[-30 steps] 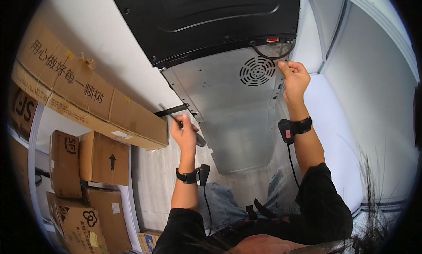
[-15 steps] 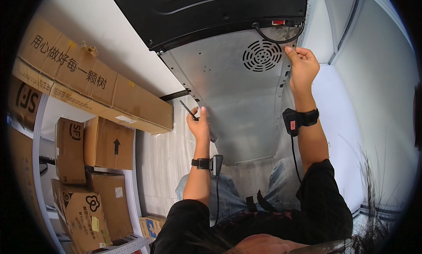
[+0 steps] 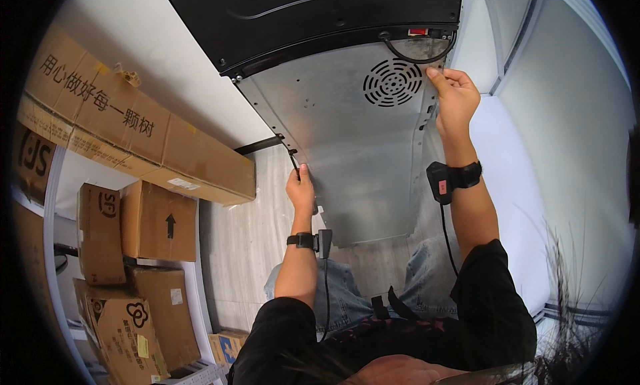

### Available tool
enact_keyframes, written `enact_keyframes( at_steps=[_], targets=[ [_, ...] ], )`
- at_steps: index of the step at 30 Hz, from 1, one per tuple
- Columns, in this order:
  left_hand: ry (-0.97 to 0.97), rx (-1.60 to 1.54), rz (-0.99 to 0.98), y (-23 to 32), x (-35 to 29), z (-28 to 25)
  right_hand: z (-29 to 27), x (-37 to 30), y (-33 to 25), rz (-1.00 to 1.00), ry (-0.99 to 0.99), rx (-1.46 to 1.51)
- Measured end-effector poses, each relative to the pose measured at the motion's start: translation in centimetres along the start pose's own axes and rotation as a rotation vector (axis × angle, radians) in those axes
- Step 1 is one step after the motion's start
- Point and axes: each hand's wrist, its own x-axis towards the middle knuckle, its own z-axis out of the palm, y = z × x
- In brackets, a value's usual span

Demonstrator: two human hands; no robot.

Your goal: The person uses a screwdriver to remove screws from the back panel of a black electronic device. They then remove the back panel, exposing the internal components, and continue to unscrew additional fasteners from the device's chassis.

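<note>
A grey sheet-metal panel (image 3: 347, 165) with a round vent grille (image 3: 393, 83) hangs below a black cabinet top (image 3: 320, 12). My left hand (image 3: 302, 188) is closed round a screwdriver (image 3: 294, 162) beside the panel's left edge. Its thin dark shaft points up toward the slots along that edge, and the palm hides most of the handle. At the panel's upper right corner, my right hand (image 3: 459, 102) pinches the metal panel's edge with thumb and bent fingers. Just above those fingers loops a black cable (image 3: 410, 60), beneath a red switch (image 3: 418, 32).
To the left, a long cardboard box (image 3: 133, 125) lies across a white shelf (image 3: 59, 205) holding several smaller cartons (image 3: 159, 218). A black bar (image 3: 259, 145) sticks out from the panel's left side. White panelling (image 3: 573, 118) rises close on the right.
My left hand has brought the screwdriver's shaft more upright and nearer the panel's left edge. The right hand keeps its pinch at the corner. The whole view has shifted slightly.
</note>
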Motion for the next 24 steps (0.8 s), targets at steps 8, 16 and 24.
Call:
enact_keyframes(
  at_steps=[8,16,24],
  targets=[
    [0.088,0.178,0.073,-0.2,0.1,0.5,0.1,0.1,-0.2,0.030,0.019,-0.033],
    [0.054,-0.007,0.095,-1.7,0.6,0.8,-0.1,0.0,-0.3,0.032,0.030,-0.028],
    [0.042,-0.208,0.065,-2.4,1.4,1.2,0.3,-0.1,-0.3,0.030,0.036,0.002]
  ],
)
